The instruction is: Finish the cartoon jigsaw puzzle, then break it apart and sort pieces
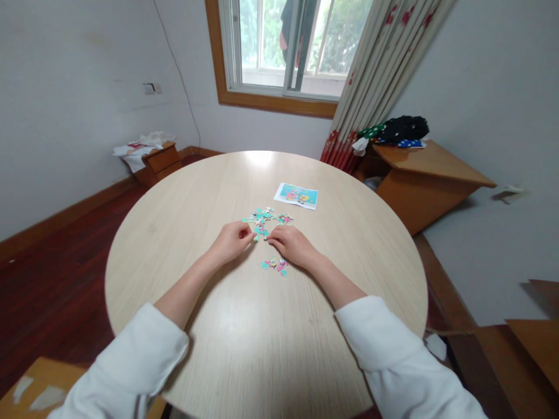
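Observation:
Loose jigsaw puzzle pieces (263,214), teal, pink and whitish, lie in a pile near the middle of the round table (183,203). At the pile's near left edge is my left hand (232,240), its thumb and forefinger pinched on a small teal puzzle piece (257,238). My right hand (292,243) faces it from the right, fingers closed at the tips on another small puzzle piece (265,238), partly hidden. Closer to me lies a smaller cluster of pink, teal and yellow pieces (275,265), just below the right hand.
A picture card (297,196) with colourful cartoon figures lies beyond the pile. Behind the table are a window (297,46) and a long curtain (371,70). A tilted wooden desk (428,174) with clothes on top stands right; a small wooden cabinet (162,163) stands left.

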A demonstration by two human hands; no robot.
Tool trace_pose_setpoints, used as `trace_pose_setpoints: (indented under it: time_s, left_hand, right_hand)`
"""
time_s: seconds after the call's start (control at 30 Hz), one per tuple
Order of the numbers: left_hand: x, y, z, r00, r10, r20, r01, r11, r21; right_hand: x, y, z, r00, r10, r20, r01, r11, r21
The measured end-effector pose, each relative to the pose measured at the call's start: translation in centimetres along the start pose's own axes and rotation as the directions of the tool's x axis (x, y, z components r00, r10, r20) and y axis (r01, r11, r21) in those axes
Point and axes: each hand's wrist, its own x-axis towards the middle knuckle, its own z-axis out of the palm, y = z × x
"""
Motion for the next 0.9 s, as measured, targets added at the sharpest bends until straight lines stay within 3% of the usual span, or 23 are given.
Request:
trace_pose_setpoints:
  time_s: [0.2, 0.37, 0.6, 0.83, 0.9]
  left_hand:
    - [-0.1, -0.2, 0.4, 0.995, 0.076, 0.068, -0.078, 0.996, 0.03]
    - [0.0, 0.1, -0.2, 0.999, 0.038, 0.015, -0.038, 0.998, 0.052]
    - [0.4, -0.9, -1.4, 0.984, -0.11, -0.143, 0.123, 0.989, 0.083]
    - [0.8, -2.9, -4.1, 0.949, -0.272, -0.161, 0.286, 0.956, 0.072]
    - [0.8, -3.4, -4.5, 0.954, -0.288, -0.086, 0.294, 0.954, 0.061]
  right_hand:
    - [0.0, -0.6, -0.1, 0.983, 0.156, -0.096, -0.151, 0.987, 0.062]
    - [-0.1, -0.9, -0.4, 0.973, 0.228, 0.034, -0.23, 0.968, 0.103]
    - [-0.1, -1.1, -0.5, 0.977, 0.209, 0.028, -0.21, 0.978, 0.011]
    - [-0.3, -1.2, -0.8, 0.987, 0.159, -0.011, -0.159, 0.987, 0.015]
    - [-0.4, -1.0, -0.8, 0.991, 0.137, -0.002, -0.137, 0.99, 0.022]
